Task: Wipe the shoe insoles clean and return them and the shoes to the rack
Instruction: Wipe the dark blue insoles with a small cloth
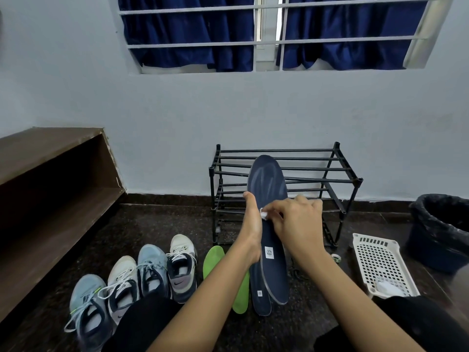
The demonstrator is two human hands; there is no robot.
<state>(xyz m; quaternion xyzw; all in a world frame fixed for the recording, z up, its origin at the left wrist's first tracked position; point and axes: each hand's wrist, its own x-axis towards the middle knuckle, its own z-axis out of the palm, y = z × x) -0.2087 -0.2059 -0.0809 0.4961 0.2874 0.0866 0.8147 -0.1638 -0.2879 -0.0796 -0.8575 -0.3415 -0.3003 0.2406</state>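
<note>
While propping the dark insole [267, 179] nearly upright, grips its left edge with the left hand [251, 232], thumb stretched up along that edge, fingers hidden behind. Pinches a small white wipe [264, 214] in the right hand [294, 219], fingers curled tight, and presses it on the insole's face just beside the left thumb. Pale streaks on the toe part above both hands, in front of the black rack [330, 171] standing against the wall beyond the hands. Below the left wrist, on the dark floor: a second dark insole [261, 301] lying flat under the heel end of the held one, contact between them hard to tell, and a green insole [214, 257] just left of it. Further left of the left forearm, a row of laced shoes side by side: a pale blue shoe [88, 308], a white shoe [121, 280], a second pale blue shoe [152, 262], a second white shoe [181, 260]. Right of the right forearm, a white basket [380, 260] holding a white wad [388, 288] at its near end. Beyond it, right of the right hand, a dark bin [441, 224] lined with a black bag. Far left of the left hand, a brown wooden bench [50, 161].
</note>
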